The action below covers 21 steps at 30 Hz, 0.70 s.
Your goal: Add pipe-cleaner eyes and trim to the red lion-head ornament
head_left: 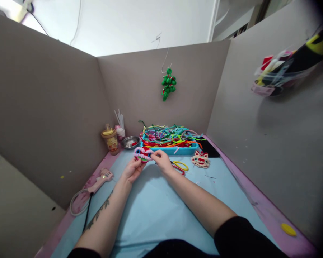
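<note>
Between my hands, above the blue table cover, is a small pipe-cleaner lion-dance head point(143, 153) in pink, red and green with dark blue eyes. My left hand point(134, 168) pinches its lower edge from the left. At its right side, my right hand point(161, 159) grips the edge between thumb and fingers. Just beyond my right wrist lie scissors point(181, 166) with yellow and red handles, partly hidden by the hand. A similar cream and red lion head point(200, 159) rests farther right on the cover.
A blue tray point(167, 150) heaped with colourful pipe cleaners stands at the back. Left of it are a metal bowl point(130, 142) and a lidded cup point(111, 142). A pink glue gun point(100, 180) with a cord lies at left. Grey partitions point(140, 89) enclose three sides.
</note>
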Each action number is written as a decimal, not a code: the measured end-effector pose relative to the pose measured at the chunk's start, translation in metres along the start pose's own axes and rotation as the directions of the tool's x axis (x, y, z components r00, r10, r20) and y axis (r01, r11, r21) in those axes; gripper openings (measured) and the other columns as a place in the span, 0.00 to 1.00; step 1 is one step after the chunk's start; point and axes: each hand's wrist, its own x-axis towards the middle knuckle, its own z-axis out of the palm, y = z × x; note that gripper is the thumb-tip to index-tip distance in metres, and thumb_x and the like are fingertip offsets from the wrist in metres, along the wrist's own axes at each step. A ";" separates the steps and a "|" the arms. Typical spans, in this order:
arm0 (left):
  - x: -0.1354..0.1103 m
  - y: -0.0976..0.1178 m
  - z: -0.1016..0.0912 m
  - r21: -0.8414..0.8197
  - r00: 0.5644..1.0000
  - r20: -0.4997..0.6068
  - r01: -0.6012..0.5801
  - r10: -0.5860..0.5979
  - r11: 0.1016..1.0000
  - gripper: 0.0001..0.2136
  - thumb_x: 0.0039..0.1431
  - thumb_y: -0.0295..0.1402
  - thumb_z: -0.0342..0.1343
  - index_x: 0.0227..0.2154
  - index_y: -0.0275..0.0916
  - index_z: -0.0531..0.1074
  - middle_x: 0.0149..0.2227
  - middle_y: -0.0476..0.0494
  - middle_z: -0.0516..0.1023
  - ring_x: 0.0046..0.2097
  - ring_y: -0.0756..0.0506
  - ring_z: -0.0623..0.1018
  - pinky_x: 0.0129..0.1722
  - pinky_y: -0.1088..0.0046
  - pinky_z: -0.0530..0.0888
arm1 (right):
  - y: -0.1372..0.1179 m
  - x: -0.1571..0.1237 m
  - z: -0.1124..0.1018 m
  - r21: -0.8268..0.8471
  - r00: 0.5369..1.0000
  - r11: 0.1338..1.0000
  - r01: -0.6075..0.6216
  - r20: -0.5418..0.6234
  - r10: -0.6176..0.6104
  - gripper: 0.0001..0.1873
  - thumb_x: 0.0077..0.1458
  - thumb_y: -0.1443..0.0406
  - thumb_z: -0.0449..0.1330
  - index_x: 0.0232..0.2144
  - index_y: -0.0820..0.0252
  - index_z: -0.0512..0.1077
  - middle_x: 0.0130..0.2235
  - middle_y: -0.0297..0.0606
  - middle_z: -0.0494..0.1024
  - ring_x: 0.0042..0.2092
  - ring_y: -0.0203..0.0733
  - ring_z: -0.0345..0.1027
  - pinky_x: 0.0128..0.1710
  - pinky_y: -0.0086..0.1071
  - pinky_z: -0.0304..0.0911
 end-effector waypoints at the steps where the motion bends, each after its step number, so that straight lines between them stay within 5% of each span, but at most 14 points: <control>1: 0.000 0.000 0.000 -0.012 1.000 0.001 0.003 -0.003 1.000 0.12 0.53 0.23 0.57 0.41 0.37 0.69 0.43 0.44 0.75 0.44 0.49 0.76 0.52 0.72 0.69 | 0.001 0.001 0.000 0.025 1.000 1.000 0.004 -0.006 -0.003 0.11 0.39 0.60 0.62 0.23 0.58 0.64 0.21 0.28 0.66 0.24 0.34 0.57 0.26 0.28 0.55; 6: 0.004 0.000 -0.007 -0.126 0.999 -0.030 -0.020 0.017 0.992 0.11 0.53 0.20 0.55 0.39 0.37 0.69 0.40 0.45 0.76 0.44 0.48 0.77 0.52 0.70 0.69 | -0.004 -0.002 -0.006 -0.038 0.960 0.962 0.271 -0.061 -0.273 0.05 0.45 0.64 0.58 0.27 0.59 0.70 0.29 0.34 0.70 0.33 0.38 0.63 0.33 0.31 0.61; 10: 0.005 0.001 -0.009 -0.180 0.999 -0.006 -0.055 0.054 0.982 0.13 0.54 0.20 0.54 0.41 0.38 0.69 0.42 0.45 0.76 0.45 0.49 0.76 0.53 0.70 0.68 | -0.013 -0.014 -0.009 -0.264 0.821 0.782 0.564 0.074 -0.566 0.10 0.49 0.70 0.54 0.31 0.56 0.76 0.36 0.38 0.69 0.39 0.40 0.64 0.39 0.34 0.63; 14: 0.003 0.001 -0.006 -0.169 0.995 0.013 -0.090 0.094 0.981 0.14 0.54 0.20 0.55 0.43 0.39 0.68 0.42 0.46 0.75 0.45 0.50 0.76 0.54 0.71 0.68 | -0.013 -0.021 -0.007 -0.334 0.704 0.632 0.699 0.166 -0.691 0.15 0.51 0.71 0.53 0.37 0.54 0.77 0.36 0.39 0.68 0.40 0.41 0.65 0.43 0.37 0.63; 17: 0.002 0.000 -0.003 -0.159 0.994 0.024 -0.106 0.111 0.982 0.14 0.52 0.20 0.56 0.42 0.39 0.68 0.42 0.46 0.75 0.44 0.50 0.76 0.54 0.71 0.67 | -0.010 -0.021 -0.006 -0.367 0.684 0.594 0.716 0.197 -0.703 0.17 0.51 0.71 0.53 0.39 0.53 0.76 0.38 0.40 0.68 0.41 0.41 0.65 0.43 0.37 0.64; 21: 0.002 -0.001 -0.001 -0.142 0.991 0.031 -0.121 0.127 0.983 0.16 0.50 0.20 0.59 0.42 0.39 0.69 0.43 0.46 0.75 0.45 0.49 0.76 0.54 0.71 0.66 | -0.008 -0.019 -0.006 -0.355 0.712 0.625 0.695 0.214 -0.669 0.17 0.51 0.71 0.53 0.39 0.54 0.76 0.41 0.41 0.70 0.44 0.42 0.65 0.45 0.38 0.63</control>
